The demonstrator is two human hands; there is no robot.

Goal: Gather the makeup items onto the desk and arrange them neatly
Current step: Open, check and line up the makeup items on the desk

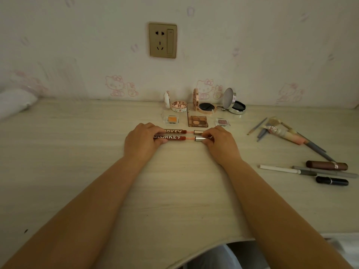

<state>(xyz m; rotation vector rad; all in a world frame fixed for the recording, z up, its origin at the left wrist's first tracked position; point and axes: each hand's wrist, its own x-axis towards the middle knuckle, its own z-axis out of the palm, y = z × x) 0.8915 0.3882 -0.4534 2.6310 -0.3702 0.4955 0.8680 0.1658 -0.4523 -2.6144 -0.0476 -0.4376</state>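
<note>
Head view: two lip gloss tubes (175,134) were held side by side, left hand (142,139) curled on the bodies, right hand (219,141) pinching the caps, likely to line them up below the eyeshadow palette (197,121).

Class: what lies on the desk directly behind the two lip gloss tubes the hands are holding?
Behind the two dark red lettered lip gloss tubes lie three small eyeshadow pans: orange, brown four-shade, pinkish glitter. The hands cover both tubes' ends.

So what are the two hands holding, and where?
Two lip gloss tubes lying side by side on the desk. The left hand grips their dark lettered ends; the right hand pinches their silver caps.
</note>
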